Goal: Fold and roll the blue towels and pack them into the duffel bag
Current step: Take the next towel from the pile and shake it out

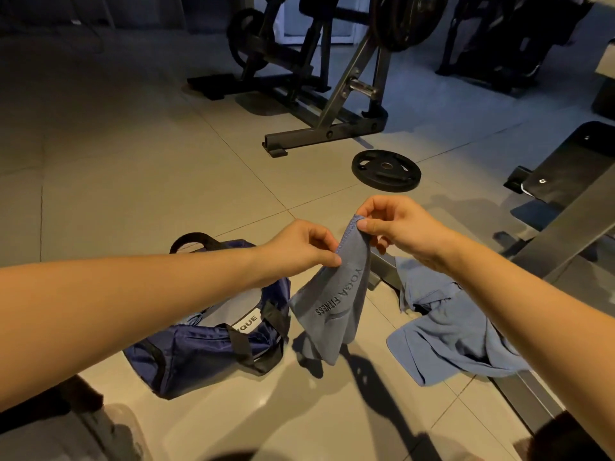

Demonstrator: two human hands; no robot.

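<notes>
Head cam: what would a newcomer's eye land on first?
At centre frame the left hand and right hand each pinch the top edge of a blue towel lettered YOGA FITNESS, which hangs above the floor. The duffel bag lies open on the tiles at lower left, and a second blue towel lies crumpled at lower right. A black weight plate lies flat on the floor beyond the hands.

Blue towel, dark lettering; navy duffel bag, black straps.
</notes>
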